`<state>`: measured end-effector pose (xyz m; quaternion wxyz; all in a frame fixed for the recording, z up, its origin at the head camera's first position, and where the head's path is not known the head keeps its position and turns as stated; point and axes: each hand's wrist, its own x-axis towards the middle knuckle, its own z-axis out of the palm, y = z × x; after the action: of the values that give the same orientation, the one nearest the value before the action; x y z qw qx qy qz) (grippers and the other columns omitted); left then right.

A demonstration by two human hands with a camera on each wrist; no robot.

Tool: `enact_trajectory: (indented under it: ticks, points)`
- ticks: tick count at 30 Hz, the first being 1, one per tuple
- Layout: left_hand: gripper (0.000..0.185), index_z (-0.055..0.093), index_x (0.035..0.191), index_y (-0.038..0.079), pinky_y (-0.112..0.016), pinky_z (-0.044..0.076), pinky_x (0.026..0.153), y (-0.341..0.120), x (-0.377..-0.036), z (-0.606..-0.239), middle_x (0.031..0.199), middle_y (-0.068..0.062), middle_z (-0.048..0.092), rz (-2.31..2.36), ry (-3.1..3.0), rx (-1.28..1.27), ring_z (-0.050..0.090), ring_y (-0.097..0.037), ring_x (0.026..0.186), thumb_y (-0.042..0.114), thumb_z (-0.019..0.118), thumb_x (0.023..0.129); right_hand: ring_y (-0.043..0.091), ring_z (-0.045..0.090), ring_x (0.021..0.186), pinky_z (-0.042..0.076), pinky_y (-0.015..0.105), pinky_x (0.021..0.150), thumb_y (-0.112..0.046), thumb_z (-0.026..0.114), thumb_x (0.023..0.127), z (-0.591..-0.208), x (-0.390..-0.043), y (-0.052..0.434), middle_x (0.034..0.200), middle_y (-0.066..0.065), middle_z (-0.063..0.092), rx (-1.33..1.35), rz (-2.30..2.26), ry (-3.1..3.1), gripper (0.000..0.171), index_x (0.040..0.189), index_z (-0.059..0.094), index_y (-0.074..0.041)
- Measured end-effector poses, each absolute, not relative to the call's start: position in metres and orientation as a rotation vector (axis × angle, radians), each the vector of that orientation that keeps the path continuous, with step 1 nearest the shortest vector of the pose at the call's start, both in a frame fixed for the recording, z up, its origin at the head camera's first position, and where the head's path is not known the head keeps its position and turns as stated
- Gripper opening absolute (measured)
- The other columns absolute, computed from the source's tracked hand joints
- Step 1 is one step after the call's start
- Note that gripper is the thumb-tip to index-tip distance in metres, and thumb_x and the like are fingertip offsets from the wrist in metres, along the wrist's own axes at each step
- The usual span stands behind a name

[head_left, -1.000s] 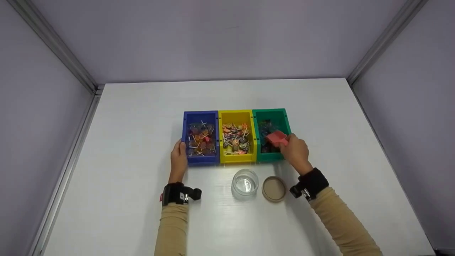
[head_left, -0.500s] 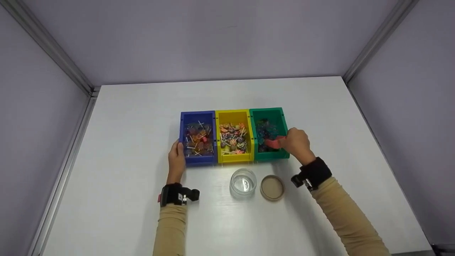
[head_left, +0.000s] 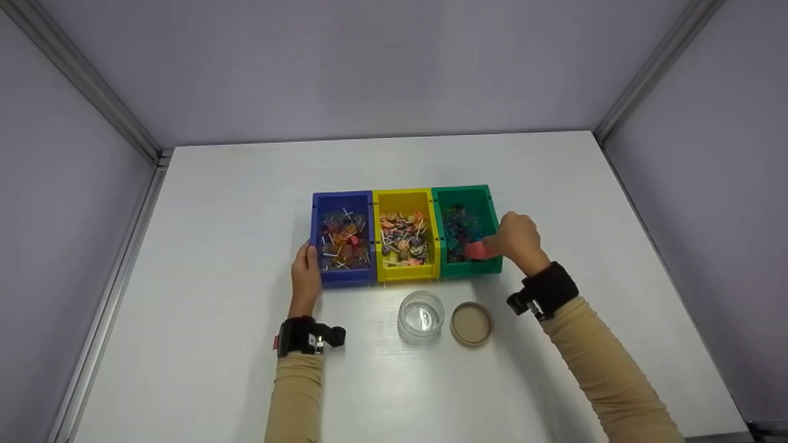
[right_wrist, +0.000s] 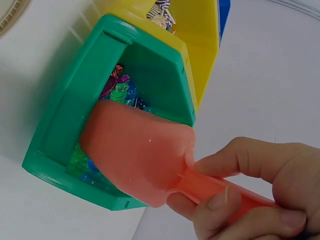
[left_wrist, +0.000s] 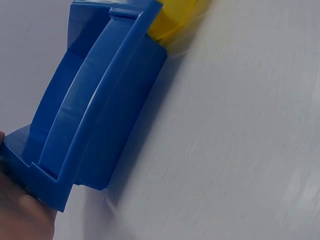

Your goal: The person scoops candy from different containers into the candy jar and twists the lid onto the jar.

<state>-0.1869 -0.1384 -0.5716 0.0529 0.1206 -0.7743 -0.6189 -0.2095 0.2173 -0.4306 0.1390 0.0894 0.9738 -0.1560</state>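
Observation:
My right hand grips the handle of a pink-red scoop, fingers and thumb wrapped round it. The scoop's blade is inside the green bin, its underside towards the right wrist camera; the mouth dips among blue, green and purple candies. My left hand holds the left side wall of the blue bin, near its front corner; most of its fingers are hidden in the left wrist view. Wrapped lollipops lie in the blue bin. Between these bins, the yellow bin bears small striped lollipops.
In front of the joined bins stands a clear, uncovered jar. A round beige lid lies just right of it. All stand on a white table with grey walls at the back and sides.
The scoop has gone from level above the candies to tilted down among them, near the green bin's front right. My right hand has risen and turned. The left hand stays on the blue bin.

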Motion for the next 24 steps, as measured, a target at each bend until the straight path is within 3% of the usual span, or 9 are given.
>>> enact_trajectory:
  ticks: [7, 16, 24]
  points:
    - [0.044, 0.040, 0.141, -0.007, -0.047, 0.032, 0.120, -0.137, -0.187, -0.573, 0.145, -0.027, 0.046, -1.878, -2.343, 0.387, 0.039, -0.037, 0.141, 0.018, 0.034, 0.106, 0.018, 0.045, 0.073, 0.040, 0.026, 0.051, -0.027, 0.069, 0.082, -0.425, -0.214, 0.218, 0.097, 0.022, 0.064, 0.235, -0.398, 2.785, 0.046, 0.106, 0.063, 0.012]
    - [0.044, 0.040, 0.142, -0.007, -0.046, 0.033, 0.120, -0.138, -0.188, -0.574, 0.145, -0.026, 0.046, -1.900, -2.332, 0.398, 0.040, -0.037, 0.141, 0.018, 0.034, 0.106, 0.019, 0.047, 0.071, 0.038, 0.025, 0.048, -0.021, 0.067, 0.080, -0.427, -0.226, 0.213, 0.089, 0.014, 0.057, 0.259, -0.349, 2.741, 0.040, 0.106, 0.061, 0.008]
    - [0.046, 0.039, 0.143, -0.005, -0.047, 0.031, 0.121, -0.140, -0.188, -0.574, 0.147, -0.025, 0.044, -1.887, -2.373, 0.416, 0.037, -0.036, 0.142, 0.021, 0.033, 0.106, 0.020, 0.046, 0.072, 0.037, 0.026, 0.049, -0.020, 0.066, 0.082, -0.429, -0.228, 0.208, 0.093, 0.016, 0.060, 0.242, -0.321, 2.736, 0.039, 0.108, 0.060, 0.008]
